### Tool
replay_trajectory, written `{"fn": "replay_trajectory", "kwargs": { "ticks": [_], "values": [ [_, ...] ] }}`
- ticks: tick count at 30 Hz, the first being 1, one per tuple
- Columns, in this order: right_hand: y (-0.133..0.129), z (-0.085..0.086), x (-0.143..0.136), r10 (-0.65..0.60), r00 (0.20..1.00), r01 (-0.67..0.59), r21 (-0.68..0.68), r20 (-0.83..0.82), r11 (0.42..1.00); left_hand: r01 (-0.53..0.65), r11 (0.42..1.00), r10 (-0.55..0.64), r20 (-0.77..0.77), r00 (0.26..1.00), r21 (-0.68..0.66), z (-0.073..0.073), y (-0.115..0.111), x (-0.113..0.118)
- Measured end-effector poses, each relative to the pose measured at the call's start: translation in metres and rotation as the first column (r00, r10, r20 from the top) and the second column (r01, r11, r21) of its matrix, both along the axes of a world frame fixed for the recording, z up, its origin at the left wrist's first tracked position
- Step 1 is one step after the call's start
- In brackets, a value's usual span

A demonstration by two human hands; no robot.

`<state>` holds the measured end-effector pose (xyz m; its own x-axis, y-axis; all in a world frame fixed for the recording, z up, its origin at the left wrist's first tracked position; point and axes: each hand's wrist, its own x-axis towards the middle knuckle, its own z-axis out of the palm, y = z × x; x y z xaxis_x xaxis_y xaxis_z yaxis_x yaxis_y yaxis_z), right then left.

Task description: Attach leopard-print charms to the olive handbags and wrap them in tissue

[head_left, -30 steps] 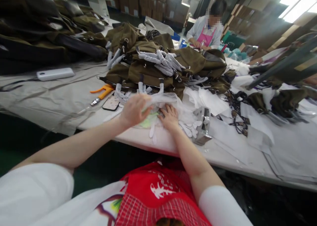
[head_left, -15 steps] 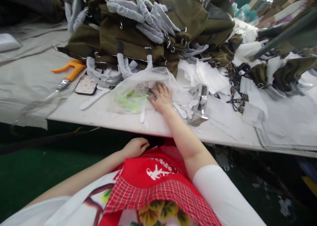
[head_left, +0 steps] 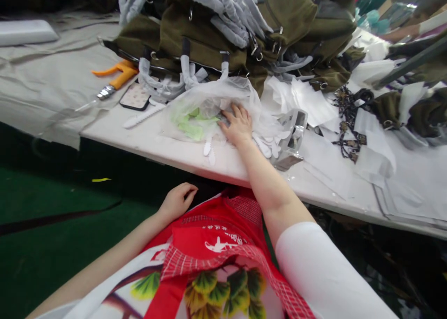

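Note:
My right hand rests on a clear plastic bag on the table, fingers spread and reaching into its opening or folds; I cannot tell which. Bright green pieces show through the film beside the fingertips. Under the wrist, white toothed strips lie next to a metal tape dispenser. My left hand hovers below the table edge, near the red apron, its fingers curled toward the thumb. I see nothing in it.
Olive bags with grey-wrapped handles are piled behind the plastic bag. To the left lie an orange-handled tool and a phone. White paper sheets and dark chains cover the right side.
The view has shifted, so the table things sit farther right and higher. My left hand has drawn a little away from the table edge. My right hand stays on the plastic bag.

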<state>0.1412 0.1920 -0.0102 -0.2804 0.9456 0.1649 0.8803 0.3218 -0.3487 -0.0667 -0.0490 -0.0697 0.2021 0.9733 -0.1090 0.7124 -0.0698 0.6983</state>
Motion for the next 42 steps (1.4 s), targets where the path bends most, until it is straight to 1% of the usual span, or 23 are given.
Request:
{"fn": "replay_trajectory", "kwargs": {
  "ticks": [2,4,8,11,13,15,19,24,27,32,37,39,42],
  "values": [
    [0.000,-0.001,0.001,0.010,1.000,-0.010,0.011,0.002,1.000,-0.051,0.999,0.051,-0.018,0.999,0.015,-0.002,-0.011,-0.003],
    [0.000,-0.001,0.001,0.013,1.000,-0.013,0.020,0.005,1.000,-0.061,0.998,0.061,-0.040,0.997,0.012,-0.001,-0.017,-0.004],
    [0.002,-0.001,0.004,0.008,1.000,-0.008,0.023,0.003,1.000,-0.002,1.000,0.004,-0.063,0.998,0.018,0.004,-0.014,0.000],
    [0.004,0.000,0.006,0.005,1.000,-0.005,0.020,-0.011,1.000,0.016,0.996,-0.008,-0.091,0.996,0.086,0.004,-0.009,0.001],
    [0.005,-0.001,0.007,0.005,1.000,-0.004,0.017,-0.023,1.000,-0.026,0.990,0.045,-0.135,0.990,0.140,0.001,-0.011,-0.002],
    [0.006,-0.001,0.008,0.005,1.000,-0.004,0.020,-0.026,1.000,-0.091,0.981,0.122,-0.184,0.975,0.169,-0.003,-0.016,-0.006],
    [0.009,-0.002,0.011,0.018,1.000,-0.018,0.042,-0.003,0.999,-0.208,0.968,0.241,-0.281,0.929,0.142,-0.007,-0.035,-0.013],
    [0.010,-0.005,0.012,0.015,1.000,-0.016,0.087,0.011,0.996,-0.379,0.911,0.411,-0.401,0.819,0.159,-0.008,-0.055,-0.024],
    [0.009,-0.005,0.011,0.010,1.000,-0.012,0.101,0.018,0.995,-0.441,0.880,0.472,-0.443,0.763,0.178,-0.010,-0.066,-0.035],
    [0.006,-0.003,0.010,-0.007,0.999,0.003,0.112,0.037,0.994,-0.514,0.830,0.553,-0.440,0.707,0.217,-0.021,-0.081,-0.060],
    [0.000,-0.001,0.007,-0.031,0.995,0.021,0.115,0.090,0.993,-0.569,0.785,0.616,-0.404,0.677,0.244,-0.033,-0.084,-0.078],
    [-0.002,0.003,0.005,-0.037,0.991,0.025,0.099,0.127,0.995,-0.589,0.771,0.632,-0.399,0.664,0.242,-0.036,-0.083,-0.083],
    [-0.009,0.013,0.001,-0.006,0.979,-0.005,0.050,0.204,0.999,-0.591,0.766,0.640,-0.390,0.662,0.254,-0.041,-0.082,-0.090]
  ]
}}
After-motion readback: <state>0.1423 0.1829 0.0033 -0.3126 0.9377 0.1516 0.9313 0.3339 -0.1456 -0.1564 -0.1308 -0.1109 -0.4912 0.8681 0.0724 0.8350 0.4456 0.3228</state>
